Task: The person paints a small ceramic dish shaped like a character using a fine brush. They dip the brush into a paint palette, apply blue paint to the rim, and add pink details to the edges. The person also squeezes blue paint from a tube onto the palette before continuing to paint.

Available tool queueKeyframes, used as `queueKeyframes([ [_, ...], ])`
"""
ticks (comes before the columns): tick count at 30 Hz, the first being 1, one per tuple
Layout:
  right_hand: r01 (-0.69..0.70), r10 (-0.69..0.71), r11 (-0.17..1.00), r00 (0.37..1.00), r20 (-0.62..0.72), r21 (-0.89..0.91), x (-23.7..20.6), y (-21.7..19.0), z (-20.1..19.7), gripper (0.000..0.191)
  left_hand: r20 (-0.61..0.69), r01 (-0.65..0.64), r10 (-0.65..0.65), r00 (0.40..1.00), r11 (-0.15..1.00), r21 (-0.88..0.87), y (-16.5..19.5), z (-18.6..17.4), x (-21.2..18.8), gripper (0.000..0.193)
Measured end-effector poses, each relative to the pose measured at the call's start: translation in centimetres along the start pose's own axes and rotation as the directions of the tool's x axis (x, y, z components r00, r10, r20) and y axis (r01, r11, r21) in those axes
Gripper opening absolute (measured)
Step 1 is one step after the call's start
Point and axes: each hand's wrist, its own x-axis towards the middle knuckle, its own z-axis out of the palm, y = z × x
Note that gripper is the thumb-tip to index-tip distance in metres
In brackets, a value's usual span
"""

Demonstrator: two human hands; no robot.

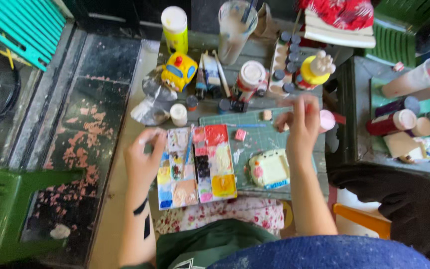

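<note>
A painting spot: a small table (205,107) full of paint pots (284,55), a palette (197,167) and brushes (221,65).

A yellow toy bus (178,71) stands at the back of the desk (265,50), beside a yellow-green bottle with a white cap (174,28) and a tall clear cup of cloudy water (234,31). Further right sit a row of small dark-lidded paint pots (285,62), a white-capped jar (249,79) and a yellow figurine with a white top (315,69). A green plastic stool (6,209) stands at the lower left, and a side table (357,144) on the right carries more paint bottles (391,122).
</note>
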Motion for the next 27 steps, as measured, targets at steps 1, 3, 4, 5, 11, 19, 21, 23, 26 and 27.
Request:
queueKeyframes([
  [1, 0.081, -0.080, 0.994, 0.997, 0.014, -0.069, 3.7, -0.3, 1.6, 0.013, -0.014, 0.028, -0.028, 1.000, 1.000, 0.000, -0.7, 0.0, -0.6, 0.016],
  [3, 0.233, -0.227, 0.954, 0.972, 0.055, -0.190, 10.5, -0.6, 5.3, 0.015, -0.049, 0.100, -0.104, 0.993, 0.992, -0.075, -2.1, -0.2, -2.0, 0.020],
  [4, 0.311, -0.300, 0.921, 0.950, 0.082, -0.236, 13.3, -0.7, 7.3, 0.015, -0.073, 0.134, -0.147, 0.987, 0.979, -0.150, -2.8, -0.3, -2.6, 0.023],
  [5, 0.385, -0.382, 0.756, 0.916, 0.120, -0.529, 15.2, -0.7, 8.8, 0.014, -0.063, 0.180, -0.192, 0.979, 0.971, -0.157, -3.5, -0.6, -3.2, 0.023],
  [11, 0.476, -0.443, 0.357, 0.844, 0.302, -0.804, 18.5, 0.5, 14.9, 0.018, -0.111, 0.364, -0.367, 0.924, 0.930, -0.051, -5.8, -3.6, -7.2, 0.021],
  [19, 0.377, -0.373, 0.903, 0.926, 0.060, -0.204, 13.8, 0.7, 8.3, 0.017, -0.055, 0.336, -0.342, 0.938, 0.937, -0.095, -5.9, -4.4, -10.2, 0.018],
  [21, 0.293, -0.287, 0.942, 0.956, 0.058, -0.164, 8.0, 1.7, 6.1, 0.018, -0.020, 0.311, -0.318, 0.948, 0.937, -0.158, -5.9, -3.5, -10.7, 0.019],
  [23, 0.050, -0.044, 0.997, 0.993, 0.106, -0.054, 0.6, 3.4, 4.6, 0.016, -0.033, 0.284, -0.294, 0.955, 0.942, -0.177, -6.0, -3.1, -11.4, 0.020],
  [26, -0.126, 0.170, 0.971, 0.961, 0.216, -0.201, -11.7, 6.7, 4.3, 0.021, -0.038, 0.237, -0.248, 0.968, 0.954, -0.182, -6.1, -3.1, -11.9, 0.015],
  [27, -0.131, 0.193, 0.970, 0.928, 0.320, -0.206, -15.1, 7.6, 4.7, 0.020, -0.013, 0.283, -0.293, 0.956, 0.933, -0.220, -6.1, -3.2, -12.0, 0.014],
])
